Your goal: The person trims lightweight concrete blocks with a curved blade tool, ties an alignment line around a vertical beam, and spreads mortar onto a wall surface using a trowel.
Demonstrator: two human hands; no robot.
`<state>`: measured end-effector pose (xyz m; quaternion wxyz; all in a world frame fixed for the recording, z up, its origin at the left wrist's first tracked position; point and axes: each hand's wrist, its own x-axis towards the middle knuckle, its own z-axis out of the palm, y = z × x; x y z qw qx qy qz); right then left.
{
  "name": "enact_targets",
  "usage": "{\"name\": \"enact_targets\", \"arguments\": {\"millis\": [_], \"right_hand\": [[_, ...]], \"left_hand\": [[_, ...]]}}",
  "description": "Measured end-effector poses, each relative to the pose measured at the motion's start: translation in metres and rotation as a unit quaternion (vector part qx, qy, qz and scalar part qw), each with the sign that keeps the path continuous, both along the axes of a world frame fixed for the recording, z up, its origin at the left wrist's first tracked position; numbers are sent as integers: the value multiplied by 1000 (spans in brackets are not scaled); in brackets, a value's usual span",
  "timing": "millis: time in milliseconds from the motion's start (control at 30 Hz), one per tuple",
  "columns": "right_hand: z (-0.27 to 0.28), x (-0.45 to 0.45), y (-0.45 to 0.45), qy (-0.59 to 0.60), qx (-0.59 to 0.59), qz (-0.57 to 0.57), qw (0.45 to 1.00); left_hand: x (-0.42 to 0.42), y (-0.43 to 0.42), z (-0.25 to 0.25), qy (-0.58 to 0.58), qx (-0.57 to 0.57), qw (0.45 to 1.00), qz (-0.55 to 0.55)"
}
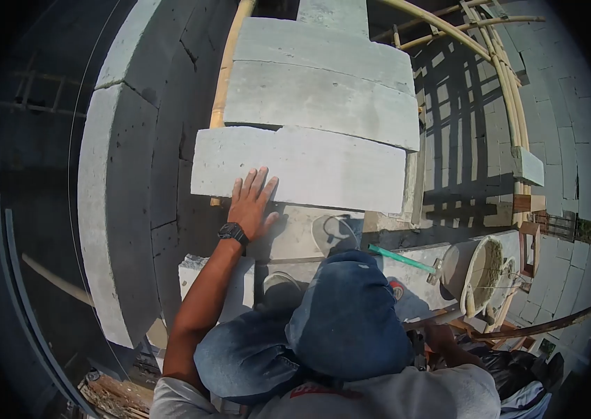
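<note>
My left hand (253,202), a dark watch (233,233) on its wrist, lies flat with fingers spread over the front edge of a pale grey block (302,164). Behind that block more blocks (316,98) are stacked. My right hand (439,338) is low beside my right knee, close to a dark object (418,348) that I cannot make out. Its fingers are mostly hidden. Nearer the knee, a tool with a green handle (400,258) lies across a block ledge, its end beside a mortar-crusted bucket (485,276).
A tall block wall (117,209) with a taut string (72,167) along it stands at left. Bamboo poles (501,84) rise at right, and another pole (231,66) runs behind the stack. A cut block (226,283) sits by my left forearm. A wooden strip (547,322) crosses the lower right.
</note>
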<state>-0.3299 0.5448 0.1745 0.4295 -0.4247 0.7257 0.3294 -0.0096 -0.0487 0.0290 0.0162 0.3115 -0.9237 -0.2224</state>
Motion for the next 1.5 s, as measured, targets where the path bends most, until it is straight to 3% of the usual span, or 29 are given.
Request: {"name": "enact_targets", "arguments": {"millis": [133,167,233,367,433,500,600,633,700,800,833,900,933,967,1067,1133,1167,1300,1500], "right_hand": [[34,-14,-19,59,-32,-61,996],[33,-25,-21,59,-110,13,992],[30,-40,-56,69,-194,-3,979],[5,-47,-178,48,-426,13,903],[-14,-47,-244,76,-415,12,907],[-40,-42,-302,60,-475,15,878],[-72,-32,-369,42,-460,16,887],[-78,-14,-403,32,-473,1,880],[-85,25,-433,39,-493,-60,867],[-94,80,-471,-159,-550,-213,792],[-74,100,-485,-282,-391,-380,790],[-85,111,-497,-293,-371,-350,809],[-119,94,-503,-331,-365,-353,795],[-140,83,-512,-336,-357,-306,816],[-155,117,-535,-340,-304,-287,843],[-158,132,-544,-343,-281,-292,847],[-159,135,-548,-345,-272,-293,849],[-160,144,-560,-358,-248,-298,850],[-159,139,-560,-359,-244,-332,838]], "left_hand": [[1,1,1,-2,14,1000,10],[1,0,-2,-1,17,1000,3],[1,-2,1,-8,24,1000,5],[6,0,8,-11,39,999,1],[12,1,11,-4,45,999,6],[25,11,16,6,51,998,25],[63,24,20,74,115,988,74],[88,36,29,108,120,973,165],[106,36,39,128,133,954,236],[129,38,38,153,107,926,329],[131,39,38,156,107,914,360],[125,47,36,135,99,907,387],[120,52,38,141,95,909,380],[114,60,37,140,91,914,370],[101,79,25,137,136,920,341],[100,86,8,61,188,922,333],[98,83,-2,-7,150,947,285],[105,89,23,18,158,943,291],[98,76,6,52,198,920,335]]}}
